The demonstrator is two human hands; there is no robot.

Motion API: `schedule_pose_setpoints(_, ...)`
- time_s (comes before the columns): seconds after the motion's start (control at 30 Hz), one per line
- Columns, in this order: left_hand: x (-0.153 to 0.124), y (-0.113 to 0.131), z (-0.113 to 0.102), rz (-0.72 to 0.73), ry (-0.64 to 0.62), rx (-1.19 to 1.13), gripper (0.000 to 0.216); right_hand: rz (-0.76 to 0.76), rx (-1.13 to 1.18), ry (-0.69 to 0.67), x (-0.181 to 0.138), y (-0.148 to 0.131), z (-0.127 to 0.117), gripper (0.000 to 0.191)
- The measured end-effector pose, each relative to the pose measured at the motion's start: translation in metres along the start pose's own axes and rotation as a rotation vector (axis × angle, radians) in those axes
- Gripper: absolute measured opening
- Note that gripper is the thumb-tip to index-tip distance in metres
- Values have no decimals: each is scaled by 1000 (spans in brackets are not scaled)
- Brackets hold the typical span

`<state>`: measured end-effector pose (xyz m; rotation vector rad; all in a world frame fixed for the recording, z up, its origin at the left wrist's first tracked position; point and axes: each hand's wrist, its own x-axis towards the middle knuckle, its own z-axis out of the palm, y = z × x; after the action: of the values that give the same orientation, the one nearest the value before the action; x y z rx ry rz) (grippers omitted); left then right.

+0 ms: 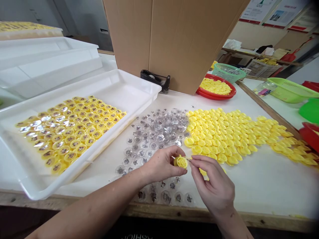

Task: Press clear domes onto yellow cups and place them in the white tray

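My left hand [162, 164] is closed round a small yellow cap [180, 162], held just above the table. My right hand [213, 184] pinches at the cap's right side with thumb and forefinger; what it pinches is too small to name. Under and behind my hands lies a spread of clear round domes with small dark pieces inside [154, 136]. To their right is a large patch of yellow caps [234, 132] laid flat on the white table [269, 186].
A white tray [104, 89] at left holds rows of yellow caps with clear domes fitted. A cardboard box [174, 39] stands behind, with a black tape dispenser [156, 79] at its foot. A red dish of caps [215, 87] and green baskets [291, 89] stand at the far right.
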<state>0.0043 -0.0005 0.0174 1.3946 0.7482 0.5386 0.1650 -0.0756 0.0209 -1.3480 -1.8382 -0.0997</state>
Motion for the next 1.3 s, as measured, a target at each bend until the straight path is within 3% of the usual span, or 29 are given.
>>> schedule_pose_setpoints(0.23,4,-9,3,13,-2,-10,36,-97,-59,-116,-15,3,1,31)
schedule_pose_setpoints(0.4,2,-7,2,-55,-107,-148,42,-51,-4,-167,-5,3,-10,23)
schedule_pose_setpoints(0.53,1,-3,2,-82,-146,-223,41,-17,18,-343,8,3,-22,35)
schedule_pose_setpoints(0.63,2,-5,4,-112,-109,-265,40,-11,31,-436,16,2,-27,32)
schedule_pose_setpoints(0.83,2,-10,10,-50,-61,-315,32,120,99,-352,12,3,-22,16)
schedule_pose_setpoints(1.13,-3,-4,16,-49,-29,-337,25,247,110,-241,0,1,-14,21)
schedule_pose_setpoints(1.3,-4,-4,20,-64,-7,-254,26,167,-1,-223,-1,-2,-15,21)
